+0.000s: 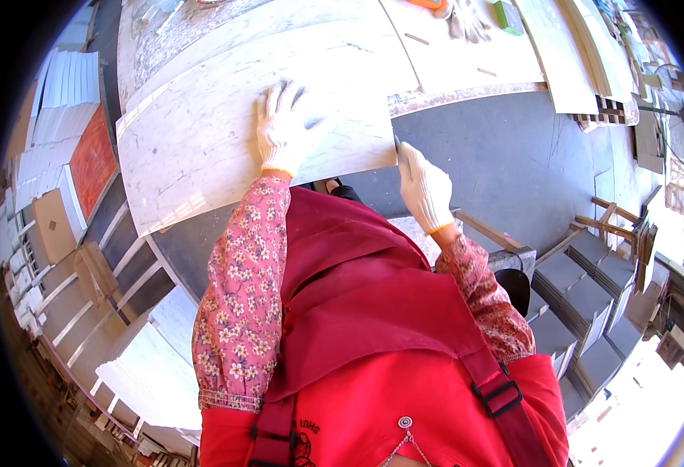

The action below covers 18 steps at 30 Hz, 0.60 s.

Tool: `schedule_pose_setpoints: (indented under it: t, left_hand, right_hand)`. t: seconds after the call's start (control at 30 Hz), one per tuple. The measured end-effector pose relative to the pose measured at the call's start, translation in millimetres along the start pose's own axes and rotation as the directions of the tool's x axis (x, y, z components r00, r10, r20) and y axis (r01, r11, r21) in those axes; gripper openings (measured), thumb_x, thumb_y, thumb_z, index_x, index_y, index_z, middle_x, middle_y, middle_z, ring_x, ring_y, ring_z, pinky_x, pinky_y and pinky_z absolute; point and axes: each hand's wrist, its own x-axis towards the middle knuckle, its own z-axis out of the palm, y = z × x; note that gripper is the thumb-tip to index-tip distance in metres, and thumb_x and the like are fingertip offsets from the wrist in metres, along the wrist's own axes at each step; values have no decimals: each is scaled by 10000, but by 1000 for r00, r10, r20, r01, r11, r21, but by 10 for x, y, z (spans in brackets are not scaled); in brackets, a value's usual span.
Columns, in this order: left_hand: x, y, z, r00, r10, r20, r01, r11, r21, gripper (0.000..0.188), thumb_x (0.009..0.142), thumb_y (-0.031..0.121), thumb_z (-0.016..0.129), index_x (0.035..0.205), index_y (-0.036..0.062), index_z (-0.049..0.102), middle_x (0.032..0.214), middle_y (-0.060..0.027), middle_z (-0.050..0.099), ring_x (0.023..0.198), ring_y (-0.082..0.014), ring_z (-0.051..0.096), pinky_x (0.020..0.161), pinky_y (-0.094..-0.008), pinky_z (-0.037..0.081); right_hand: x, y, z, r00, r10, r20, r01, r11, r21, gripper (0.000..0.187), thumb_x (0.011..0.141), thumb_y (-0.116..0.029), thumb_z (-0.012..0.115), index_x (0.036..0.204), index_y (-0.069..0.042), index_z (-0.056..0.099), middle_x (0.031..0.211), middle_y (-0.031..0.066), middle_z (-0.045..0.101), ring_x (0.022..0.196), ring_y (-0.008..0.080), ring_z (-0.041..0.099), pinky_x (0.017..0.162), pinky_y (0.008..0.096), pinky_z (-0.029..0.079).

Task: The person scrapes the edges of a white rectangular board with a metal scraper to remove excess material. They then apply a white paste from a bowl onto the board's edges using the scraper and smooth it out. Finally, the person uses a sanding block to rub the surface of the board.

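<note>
A large white tile [190, 144] with grey marble veins lies in front of me, its near edge jutting toward my apron. Flat on its top rests my left hand [283, 131], in a white knitted glove with the fingers spread. At the tile's right edge is my right hand [426, 187], gloved the same way. Its fingers are pressed together at the tile's corner, with a small dark tip [396, 143] showing by the fingertips. What that tip belongs to is hidden in the hand.
Beyond lies a white work surface [466, 58] bearing a loose glove [469, 22], a green block [508, 18] and part of an orange thing [429, 4]. Stacked grey tiles [587, 300] stand at the lower right. White panels [151, 362] lean at the lower left. A fan [680, 115] is far right.
</note>
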Motion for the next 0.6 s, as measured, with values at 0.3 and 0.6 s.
schedule_pose_setpoints:
  t: [0.3,0.6]
  left_hand:
    - [1,-28,44,1000,-5,-12,5,1000,-22,627,800,596,693,1272,186,652,1463,-68,504,1402,-309,365,1201,-504,192]
    - [1,-35,56,1000,-7,-12,7,1000,-8,650,801,620,681,1282,185,646,1470,-75,496,1408,-307,361,1207,-505,185]
  right_hand:
    - [-183,-49,-58,1000,-9,7,8,999,38,353,928,-164,599,1274,-102,583,924,170,717,761,371,687,670,451,546]
    - [-147,-84,-58,999,1,36,-1,1000,-3,310,918,-139,607,1224,-85,599,858,179,705,724,371,682,661,450,540]
